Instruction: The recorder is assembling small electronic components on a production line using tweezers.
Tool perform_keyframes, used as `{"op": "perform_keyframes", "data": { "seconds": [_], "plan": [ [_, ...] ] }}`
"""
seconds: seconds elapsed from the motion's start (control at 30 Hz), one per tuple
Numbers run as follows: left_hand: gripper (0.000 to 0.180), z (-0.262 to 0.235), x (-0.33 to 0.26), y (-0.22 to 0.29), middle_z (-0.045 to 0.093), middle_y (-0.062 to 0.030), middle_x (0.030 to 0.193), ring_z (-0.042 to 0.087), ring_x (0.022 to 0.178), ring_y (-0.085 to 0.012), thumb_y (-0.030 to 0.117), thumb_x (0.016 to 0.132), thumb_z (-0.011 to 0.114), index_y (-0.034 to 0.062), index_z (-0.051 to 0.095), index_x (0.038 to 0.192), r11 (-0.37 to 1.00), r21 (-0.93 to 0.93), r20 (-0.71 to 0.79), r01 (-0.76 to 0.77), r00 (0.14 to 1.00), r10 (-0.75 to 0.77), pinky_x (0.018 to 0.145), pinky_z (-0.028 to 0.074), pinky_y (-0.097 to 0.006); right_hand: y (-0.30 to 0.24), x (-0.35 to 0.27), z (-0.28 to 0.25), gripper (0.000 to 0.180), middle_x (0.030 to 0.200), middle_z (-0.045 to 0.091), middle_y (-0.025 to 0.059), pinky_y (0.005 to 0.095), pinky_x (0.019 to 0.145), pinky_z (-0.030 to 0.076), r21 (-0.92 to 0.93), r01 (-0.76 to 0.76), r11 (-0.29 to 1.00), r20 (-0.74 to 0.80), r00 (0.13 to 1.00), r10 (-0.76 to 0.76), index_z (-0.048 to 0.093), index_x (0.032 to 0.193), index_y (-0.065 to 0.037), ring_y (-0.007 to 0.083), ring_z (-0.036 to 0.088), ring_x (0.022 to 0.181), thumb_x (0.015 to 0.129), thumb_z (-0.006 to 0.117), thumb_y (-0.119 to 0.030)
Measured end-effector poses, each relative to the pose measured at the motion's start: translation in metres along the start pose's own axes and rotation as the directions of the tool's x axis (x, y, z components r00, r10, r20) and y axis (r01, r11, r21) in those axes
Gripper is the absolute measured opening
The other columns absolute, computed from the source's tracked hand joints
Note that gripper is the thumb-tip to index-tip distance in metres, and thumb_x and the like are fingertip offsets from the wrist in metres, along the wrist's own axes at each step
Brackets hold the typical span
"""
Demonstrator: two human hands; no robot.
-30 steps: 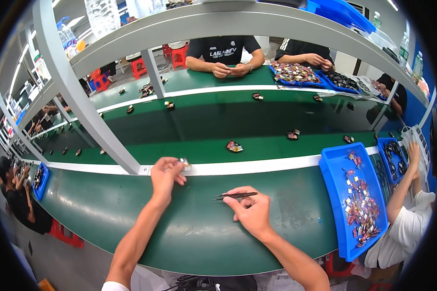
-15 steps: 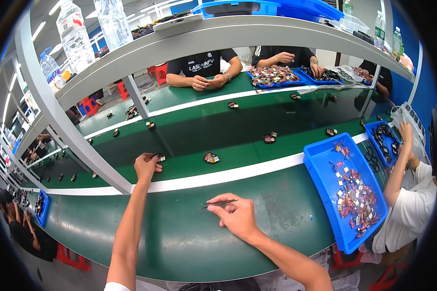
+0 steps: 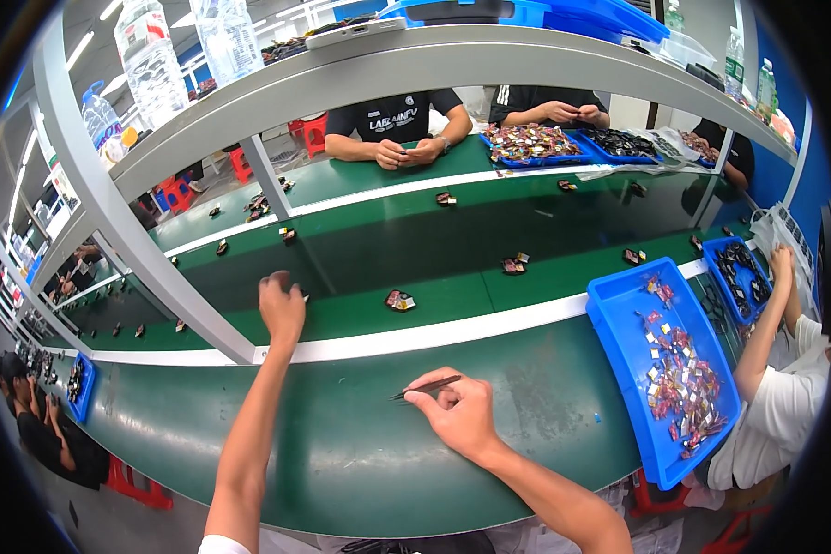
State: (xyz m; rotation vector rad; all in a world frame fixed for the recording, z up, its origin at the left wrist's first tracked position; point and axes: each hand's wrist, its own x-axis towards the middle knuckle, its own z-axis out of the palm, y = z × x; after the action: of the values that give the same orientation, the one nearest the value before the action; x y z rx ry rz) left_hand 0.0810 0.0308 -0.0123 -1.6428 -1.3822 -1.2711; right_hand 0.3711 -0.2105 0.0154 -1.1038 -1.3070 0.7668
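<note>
My left hand (image 3: 283, 309) is over the green conveyor belt, its fingers smeared by motion. Beside its fingertips a small dark part with a pale tip (image 3: 306, 295) shows, mostly hidden by the hand. Whether the fingers touch it cannot be made out. Above the green worktop (image 3: 360, 471), my right hand (image 3: 460, 415) is closed on dark tweezers (image 3: 434, 387), whose tips point left. Nothing shows between the tips. To the right of my left hand, a small black part with red and white pieces (image 3: 400, 300) lies on the belt.
A blue tray (image 3: 609, 346) of small red-and-white pieces stands on the right. A co-worker's arms (image 3: 776, 300) are by a smaller blue tray (image 3: 739, 314). Several black parts dot the belt. A grey post (image 3: 148, 222) rises left of my left hand; a shelf (image 3: 452, 60) spans above.
The fingers of my left hand have risen slightly from the small dark part at the belt's near side. My right hand keeps the tweezers, now tilted a little more. The view has shifted slightly.
</note>
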Motion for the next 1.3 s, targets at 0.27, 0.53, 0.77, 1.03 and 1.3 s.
{"op": "perform_keyframes", "data": {
  "seconds": [0.27, 0.53, 0.77, 1.03, 1.3],
  "plan": [
    [0.021, -0.011, 0.028, 0.118, 0.072, -0.0093, 0.08, 0.067, 0.059, -0.0123, 0.009, 0.091, 0.068, -0.0043, 0.071, 0.106, 0.614, -0.378, 0.899, 0.693, 0.432, 0.066, 0.043, 0.05, -0.027, 0.0, -0.001, -0.003, 0.009, 0.081, 0.076, 0.0011, 0.0194, 0.044, 0.029, -0.035, -0.007, 0.999, 0.007, 1.0, 0.007, 0.076, 0.088, 0.0, -0.0016, 0.038, 0.046, 0.08, 0.081, -0.001],
    [0.025, 0.005, 0.025, 0.125, 0.067, -0.0071, 0.069, 0.059, 0.049, -0.0115, 0.013, 0.086, 0.077, -0.0058, 0.065, 0.096, 0.65, -0.225, 0.965, 0.726, 0.257, 0.047, 0.04, 0.048, -0.028, 0.007, -0.001, -0.004, 0.012, 0.089, 0.077, 0.002, 0.0187, 0.044, 0.029, -0.027, -0.051, 0.998, -0.004, 0.999, 0.051, 0.077, 0.092, 0.0, -0.0032, 0.037, 0.048, 0.08, 0.081, -0.001],
    [0.017, -0.038, 0.022, 0.119, 0.069, -0.0092, 0.068, 0.06, 0.047, -0.0116, 0.007, 0.088, 0.072, -0.0027, 0.059, 0.086, 0.572, -0.287, 0.917, 0.768, 0.394, -0.068, 0.039, 0.045, -0.027, 0.004, -0.003, -0.003, 0.013, 0.089, 0.077, 0.0018, 0.0179, 0.044, 0.03, 0.028, -0.117, 0.993, 0.04, 0.992, 0.115, 0.076, 0.094, 0.0, -0.0032, 0.039, 0.049, 0.082, 0.08, -0.001],
    [0.018, -0.149, -0.007, 0.114, 0.07, -0.009, 0.078, 0.059, 0.049, -0.0086, 0.005, 0.094, 0.067, -0.0075, 0.069, 0.107, 0.381, -0.219, 0.955, 0.898, 0.278, -0.106, 0.04, 0.041, -0.021, 0.002, -0.004, 0.0, 0.013, 0.073, 0.065, -0.004, 0.0169, 0.046, 0.028, 0.232, -0.179, 0.956, 0.071, 0.983, 0.167, 0.074, 0.094, 0.0, -0.0032, 0.04, 0.053, 0.083, 0.081, -0.001],
    [0.021, -0.186, -0.038, 0.137, 0.072, -0.0114, 0.083, 0.061, 0.054, -0.0088, 0.005, 0.095, 0.067, -0.0076, 0.068, 0.112, 0.079, -0.245, 0.968, 0.966, 0.249, -0.042, 0.045, 0.045, -0.022, -0.007, -0.003, -0.009, 0.013, 0.08, 0.069, 0.0033, 0.0167, 0.049, 0.035, 0.184, -0.194, 0.964, 0.095, 0.979, 0.179, 0.07, 0.094, 0.003, -0.0005, 0.048, 0.055, 0.084, 0.077, 0.006]
  ]
}}
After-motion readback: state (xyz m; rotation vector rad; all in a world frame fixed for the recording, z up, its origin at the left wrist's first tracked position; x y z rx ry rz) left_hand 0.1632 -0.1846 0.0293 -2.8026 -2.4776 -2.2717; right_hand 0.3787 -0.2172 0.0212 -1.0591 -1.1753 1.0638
